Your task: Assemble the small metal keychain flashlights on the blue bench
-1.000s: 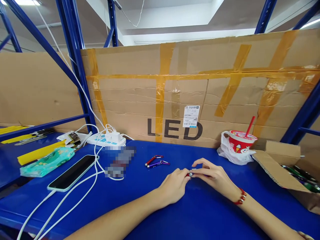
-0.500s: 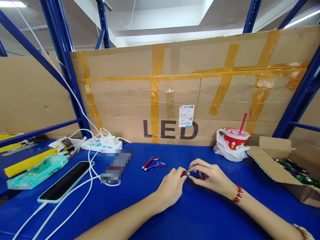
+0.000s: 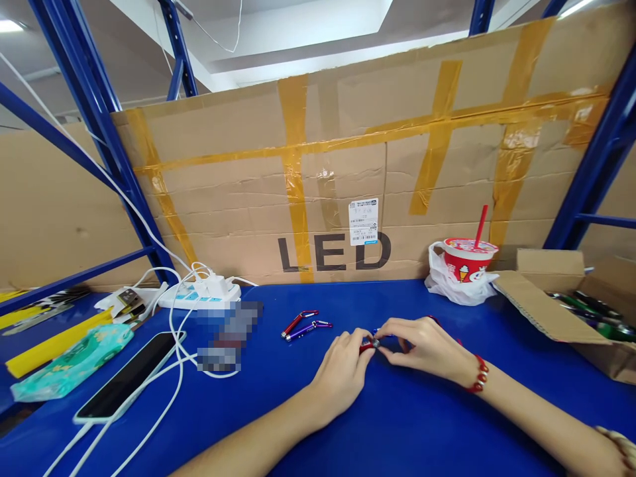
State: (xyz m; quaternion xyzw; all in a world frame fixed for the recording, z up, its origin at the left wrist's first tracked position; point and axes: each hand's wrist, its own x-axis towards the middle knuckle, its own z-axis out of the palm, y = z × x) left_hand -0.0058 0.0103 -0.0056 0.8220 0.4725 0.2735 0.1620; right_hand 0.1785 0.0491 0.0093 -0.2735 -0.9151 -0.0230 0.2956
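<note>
Over the middle of the table, my left hand (image 3: 340,374) is closed around a small red keychain flashlight (image 3: 366,346), its silver end pointing right. My right hand (image 3: 422,344) meets that end with thumb and index finger pinched on it. Its other fingers curl behind and hide part of the tube. A bit of blue metal (image 3: 376,332) shows behind the right fingertips, and a red piece (image 3: 434,319) peeks out beyond the hand. Left of my hands lie a red flashlight with a carabiner clip (image 3: 293,324) and a purple one (image 3: 301,332), side by side.
An open cardboard box (image 3: 551,308) of pens or flashlights stands right, near a red cup (image 3: 467,260) in a plastic bag. A phone (image 3: 132,377), white cables, a power strip (image 3: 199,295) and a teal packet (image 3: 74,361) lie left. A cardboard wall (image 3: 238,212) closes the back.
The camera view has tilted and shifted slightly. Both hands stay together at the red flashlight; the right fingers sit a little closer around its silver end. A red piece now shows behind the right hand.
</note>
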